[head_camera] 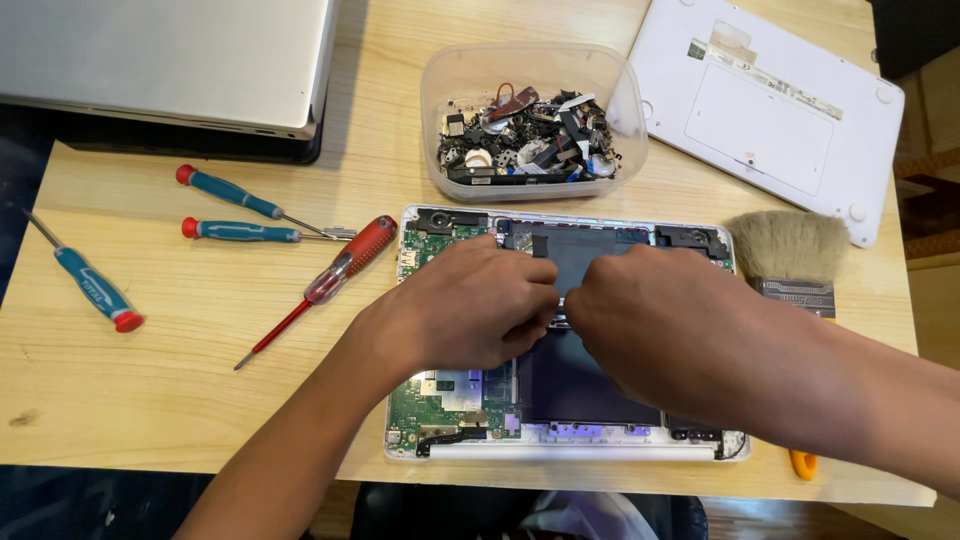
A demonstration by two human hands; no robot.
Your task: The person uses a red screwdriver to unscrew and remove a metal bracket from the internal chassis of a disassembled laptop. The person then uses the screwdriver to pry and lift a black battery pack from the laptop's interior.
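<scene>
Opened laptop (560, 400) at lower centre of the frame, base cover removed, showing a green circuit board (445, 395) at its left and a dark battery (575, 375) in the middle. Left hand (470, 305) and right hand (665, 325) lie over the battery, fingertips meeting at a small part at the battery's centre; the fingers of both are curled together, but whether they pinch that part cannot be told. Just above the laptop, a clear plastic tub (533, 120) holds small salvaged parts. At upper right, a white base cover (770, 110) lies inside-down; below it, beside the laptop's right edge, a wide brush (790, 255). Left of the laptop, a red screwdriver (335, 275); further left, three blue-handled screwdrivers (235, 212). At upper left, a closed grey laptop (165, 60). All rest on a wooden table (200, 400).
</scene>
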